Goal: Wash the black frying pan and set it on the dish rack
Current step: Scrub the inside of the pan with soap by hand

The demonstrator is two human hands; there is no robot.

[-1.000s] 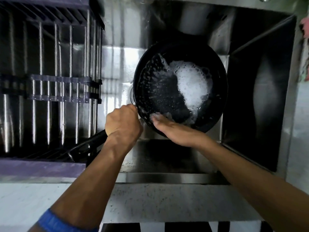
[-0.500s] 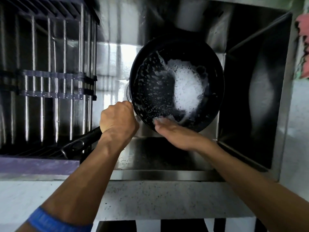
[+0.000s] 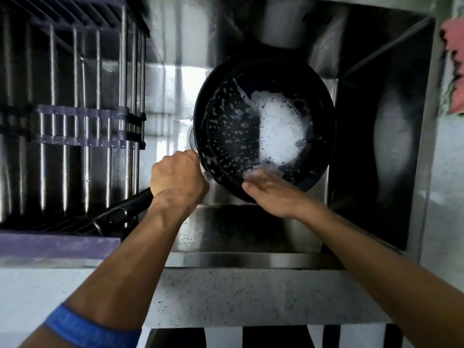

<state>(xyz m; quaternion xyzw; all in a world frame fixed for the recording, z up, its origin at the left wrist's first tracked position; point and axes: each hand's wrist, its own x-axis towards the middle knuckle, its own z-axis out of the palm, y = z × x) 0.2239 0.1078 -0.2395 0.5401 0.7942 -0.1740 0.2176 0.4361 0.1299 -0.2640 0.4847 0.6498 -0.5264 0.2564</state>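
The black frying pan (image 3: pixel 231 126) is held tilted over the steel sink (image 3: pixel 376 136), its inside facing me with white soap foam (image 3: pixel 281 131) pooled on the right half. My left hand (image 3: pixel 177 178) grips the pan's black handle (image 3: pixel 120 212) close to the bowl. My right hand (image 3: pixel 271 194) lies with straight fingers on the pan's near rim, fingertips touching the wet inside. The fingertips are blurred.
A dish rack (image 3: pixel 72 116) with steel rods and purple frame stands left of the sink; the handle's end reaches over its front edge. A speckled counter edge (image 3: pixel 251 297) runs along the front. A pink cloth (image 3: pixel 454 46) hangs at the far right.
The pan stays in the same grip while the foam patch shifts a little. My right hand slid slightly right along the near rim.
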